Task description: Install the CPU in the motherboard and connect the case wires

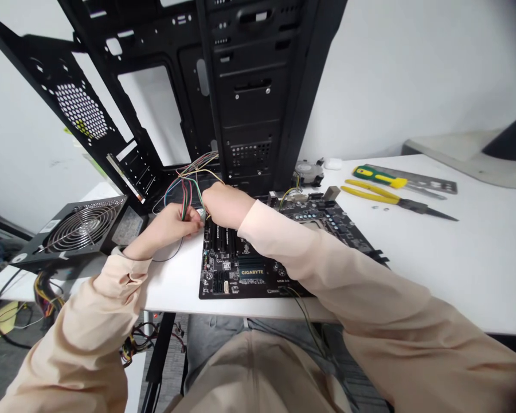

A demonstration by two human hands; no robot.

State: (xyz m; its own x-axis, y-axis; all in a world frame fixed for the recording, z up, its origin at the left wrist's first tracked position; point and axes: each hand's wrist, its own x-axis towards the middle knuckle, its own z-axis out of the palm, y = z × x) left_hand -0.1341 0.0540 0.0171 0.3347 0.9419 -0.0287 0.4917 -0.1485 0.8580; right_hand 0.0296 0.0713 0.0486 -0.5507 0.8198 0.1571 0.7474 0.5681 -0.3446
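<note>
My left hand (172,225) pinches a bundle of thin coloured wires (188,182) that runs out of the open black computer case (245,86). My right hand (224,202) is closed beside it, fingers pressed on the wire ends at the far left corner of the black motherboard (249,269). Both hands meet just above that board edge. What sits between the right fingertips is hidden. The motherboard lies flat on the white table (477,258), straight ahead of me.
A power supply with a round fan grille (79,226) sits left of my hands, its cables hanging off the table. Yellow-handled pliers (395,199), a green-and-yellow screwdriver (378,176), a metal I/O plate (430,183) and a cooler fan (308,171) lie at the back right.
</note>
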